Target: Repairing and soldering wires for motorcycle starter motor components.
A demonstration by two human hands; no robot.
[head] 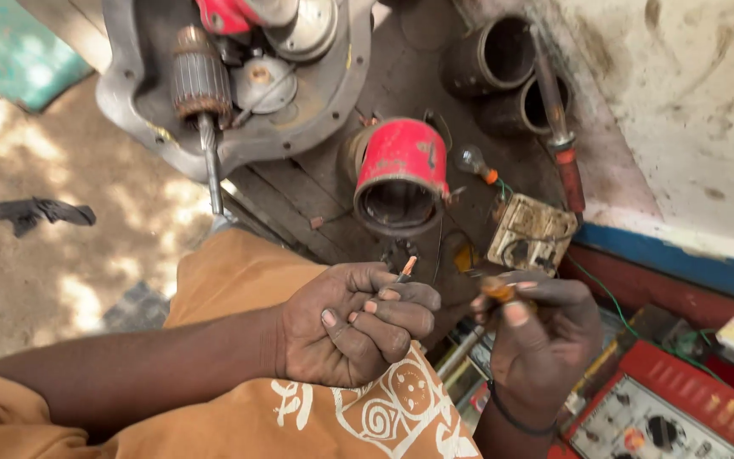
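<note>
Left hand pinches wire end beside right hand.

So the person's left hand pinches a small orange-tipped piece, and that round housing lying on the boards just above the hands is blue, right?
Not quite: the round housing is red, not blue, as the head view shows. The rest stands: the left hand pinches the small orange-tipped piece, and the housing lies on the boards above the hands.

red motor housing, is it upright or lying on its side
On its side: the red motor housing rests on the wooden bench, its open round end facing the camera.
</note>
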